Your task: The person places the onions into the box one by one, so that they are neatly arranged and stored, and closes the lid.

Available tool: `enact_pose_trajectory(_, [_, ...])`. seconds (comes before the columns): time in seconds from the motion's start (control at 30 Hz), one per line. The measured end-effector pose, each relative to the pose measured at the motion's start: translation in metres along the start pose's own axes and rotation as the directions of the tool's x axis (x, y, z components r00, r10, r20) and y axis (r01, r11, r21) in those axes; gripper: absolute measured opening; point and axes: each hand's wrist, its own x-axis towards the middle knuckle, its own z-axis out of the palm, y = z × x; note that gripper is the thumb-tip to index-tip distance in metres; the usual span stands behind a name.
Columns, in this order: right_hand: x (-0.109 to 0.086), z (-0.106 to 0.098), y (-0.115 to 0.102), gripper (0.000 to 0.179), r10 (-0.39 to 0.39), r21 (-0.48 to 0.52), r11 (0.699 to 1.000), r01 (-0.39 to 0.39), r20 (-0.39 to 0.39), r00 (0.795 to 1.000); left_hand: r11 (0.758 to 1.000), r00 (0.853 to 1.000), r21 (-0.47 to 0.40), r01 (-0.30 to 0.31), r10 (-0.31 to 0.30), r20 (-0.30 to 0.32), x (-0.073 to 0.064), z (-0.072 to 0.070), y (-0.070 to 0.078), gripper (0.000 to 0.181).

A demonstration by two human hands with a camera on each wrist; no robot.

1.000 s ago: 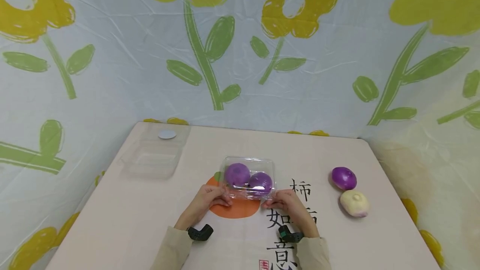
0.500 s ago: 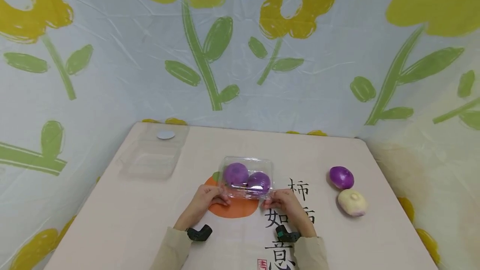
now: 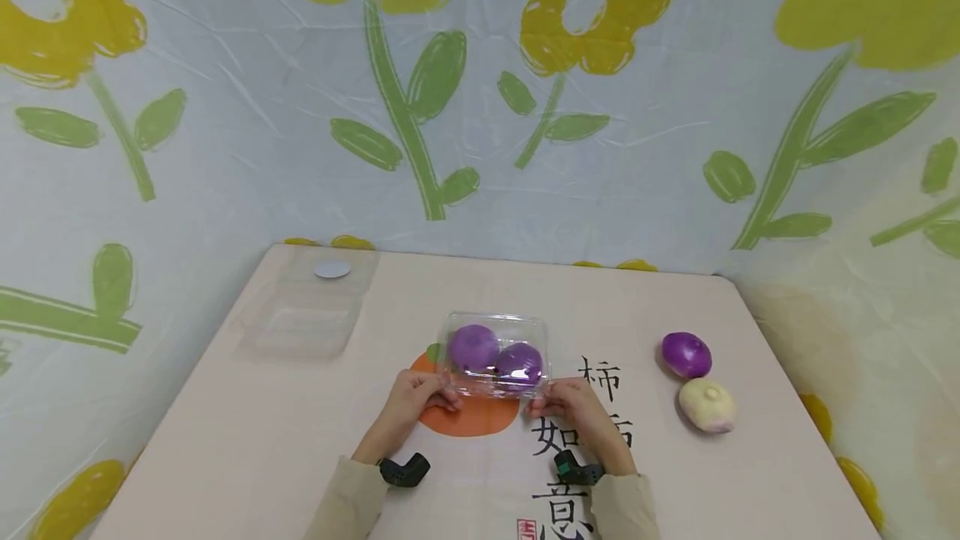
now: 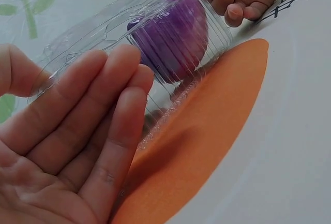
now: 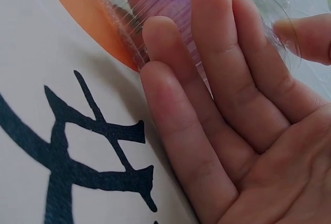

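Observation:
A clear plastic clamshell box [image 3: 517, 325], its lid down, rests on the printed cloth at the middle of the table. Two round purple vegetables, onion-like in shape, lie inside: one on the left [image 3: 474, 347], one on the right [image 3: 519, 363]. My left hand [image 3: 420, 396] pinches the near left corner, thumb at the rim and fingers along the front wall. At the near right corner my right hand [image 3: 572, 403] grips in the same way. In the left wrist view, ridged plastic covers a purple vegetable [image 4: 178, 38] beyond the fingers [image 4: 83, 105].
Far left on the table stands a second clear clamshell box [image 3: 307, 319], lid folded back, with a white oval [image 3: 332, 269] on it. A purple onion-like vegetable [image 3: 686, 355] and a cream one [image 3: 707, 406] lie at the right. A flower-printed curtain [image 3: 645, 173] hangs behind.

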Motion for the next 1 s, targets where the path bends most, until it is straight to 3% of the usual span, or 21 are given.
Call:
enact_pose_trajectory(0.6, [-0.0005, -0.0042, -0.0006, 0.034, -0.005, 0.026, 1.0, 0.004, 0.034, 0.999, 1.0, 1.0, -0.015, 0.01, -0.01, 0.004, -0.0005, 0.0021, 0.0027, 0.032])
enact_pose_trajectory(1.0, [-0.0004, -0.0046, 0.0009, 0.032, -0.019, 0.013, 1.0, 0.019, 0.044, 0.999, 1.0, 0.999, -0.004, -0.017, 0.018, 0.029, -0.0001, 0.0014, 0.0024, 0.032])
